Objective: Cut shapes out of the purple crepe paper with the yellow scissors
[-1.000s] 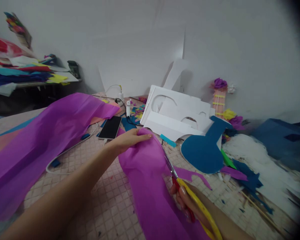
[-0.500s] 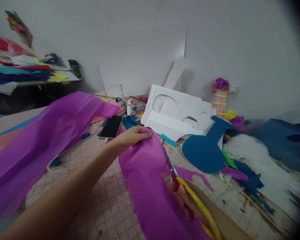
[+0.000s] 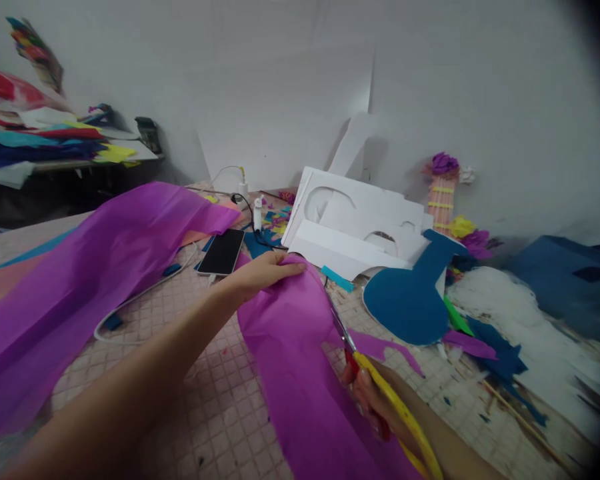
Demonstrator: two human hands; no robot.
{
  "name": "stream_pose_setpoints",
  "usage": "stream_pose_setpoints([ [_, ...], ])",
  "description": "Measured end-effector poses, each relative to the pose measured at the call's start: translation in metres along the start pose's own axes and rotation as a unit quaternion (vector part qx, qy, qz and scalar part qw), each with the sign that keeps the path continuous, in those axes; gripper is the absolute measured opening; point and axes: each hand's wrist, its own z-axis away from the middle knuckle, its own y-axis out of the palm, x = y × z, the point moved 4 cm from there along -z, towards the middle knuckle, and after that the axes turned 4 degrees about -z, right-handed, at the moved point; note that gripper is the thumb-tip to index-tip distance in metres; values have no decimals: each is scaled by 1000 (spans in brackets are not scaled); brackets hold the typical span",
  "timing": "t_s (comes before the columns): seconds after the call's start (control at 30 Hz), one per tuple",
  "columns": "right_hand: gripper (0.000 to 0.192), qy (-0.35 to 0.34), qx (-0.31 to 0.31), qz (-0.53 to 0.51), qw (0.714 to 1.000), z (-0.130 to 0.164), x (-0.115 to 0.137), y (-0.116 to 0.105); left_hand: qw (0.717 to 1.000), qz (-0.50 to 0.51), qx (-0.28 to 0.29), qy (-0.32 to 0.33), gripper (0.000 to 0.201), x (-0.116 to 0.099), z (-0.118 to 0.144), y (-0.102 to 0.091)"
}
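— Purple tissue paper [image 3: 290,347] is seen draped over the tiled worktop [image 3: 215,393]; by what is it held?

— Its far end is pinched by the left hand [image 3: 260,273], fingers closed on the crumpled edge at about 12 o'clock of the strip. Yellow-handled scissors [image 3: 375,393] are gripped by the right hand [image 3: 375,407] at 5 o'clock, and the blades are set into the strip's right edge.

— What is found around it?

— A second purple sheet [image 3: 95,273] is spread at 9 o'clock. A black phone [image 3: 221,253] is laid just beyond the left hand, at 11 o'clock. White cut-out boards [image 3: 355,227] are propped at 1 o'clock, and a blue paper shape [image 3: 410,300] is placed at 2 o'clock, near the scissors' tips but apart from them.
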Motion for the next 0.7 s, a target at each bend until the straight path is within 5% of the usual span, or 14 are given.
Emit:
stream_pose_setpoints([
  [0.7, 62, 41, -4, -19, 999, -1, 7, 2, 1000, -9, -4, -7, 30, 3, -3, 0],
])
